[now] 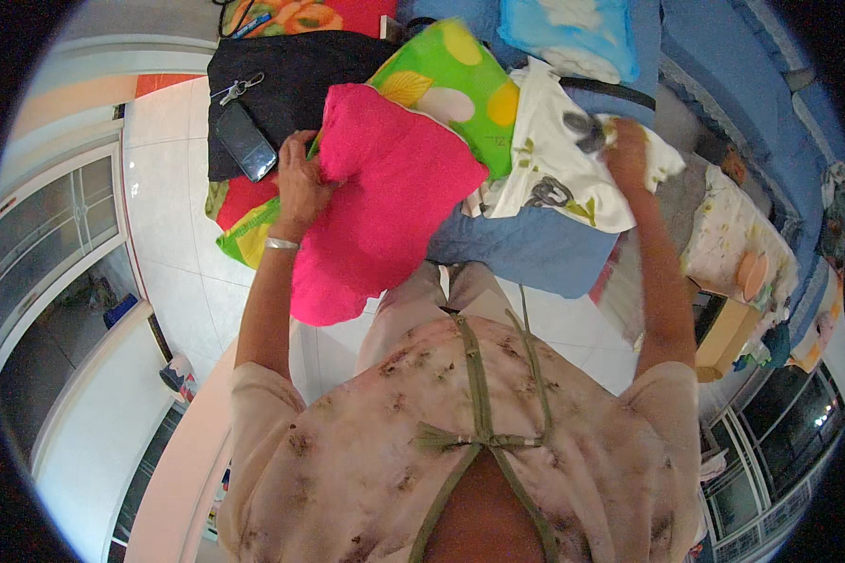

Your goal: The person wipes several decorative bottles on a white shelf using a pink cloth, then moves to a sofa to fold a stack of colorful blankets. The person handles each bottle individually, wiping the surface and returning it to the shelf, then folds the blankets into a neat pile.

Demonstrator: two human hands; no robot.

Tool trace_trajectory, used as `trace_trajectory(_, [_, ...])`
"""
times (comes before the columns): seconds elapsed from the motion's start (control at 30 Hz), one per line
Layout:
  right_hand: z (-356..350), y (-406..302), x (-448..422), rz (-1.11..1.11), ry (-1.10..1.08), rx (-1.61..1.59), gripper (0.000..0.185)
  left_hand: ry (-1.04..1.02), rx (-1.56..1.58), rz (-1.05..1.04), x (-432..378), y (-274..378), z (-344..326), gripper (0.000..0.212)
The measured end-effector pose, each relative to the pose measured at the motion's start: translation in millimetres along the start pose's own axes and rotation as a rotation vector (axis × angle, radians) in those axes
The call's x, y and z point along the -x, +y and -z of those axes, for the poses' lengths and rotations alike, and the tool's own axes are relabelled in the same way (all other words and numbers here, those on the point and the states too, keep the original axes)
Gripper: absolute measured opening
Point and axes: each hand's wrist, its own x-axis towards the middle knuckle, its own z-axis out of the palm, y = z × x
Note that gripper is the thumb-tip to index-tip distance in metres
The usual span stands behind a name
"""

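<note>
A bright pink cloth (387,176) lies bunched in front of me, one end hanging towards my lap. Its left edge is in my left hand (300,184), thumb on the pink side. Against its upper right side rests a green fabric piece (458,91) with yellow and white spots; whether the two are one item I cannot tell. My right hand (627,158), blurred, grips a white cloth (570,169) with dark and olive floral prints, spread to the right. Its fingers are partly hidden.
A smartphone (246,141) and keys on a clip (239,88) lie on black fabric (296,70) at left. Blue bedding (535,239) runs beneath the cloths. A blue-and-white plush-like bundle (570,35) sits at the back. At right stands a cardboard box (729,338).
</note>
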Motion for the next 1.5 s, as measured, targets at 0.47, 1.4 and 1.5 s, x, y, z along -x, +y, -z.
trace_trajectory(0.47, [-119,-157,15,-0.807,-0.392,-0.332,0.094,-0.143,0.673,0.610,81,50,0,0.032])
trace_trajectory(1.4, [110,-238,76,-0.071,-0.766,-1.305,0.092,-0.278,0.588,0.215,49,140,89,0.037])
trace_trajectory(1.5, [160,-272,74,-0.418,-0.706,-1.321,0.092,-0.250,0.454,0.182,12,164,106,0.040])
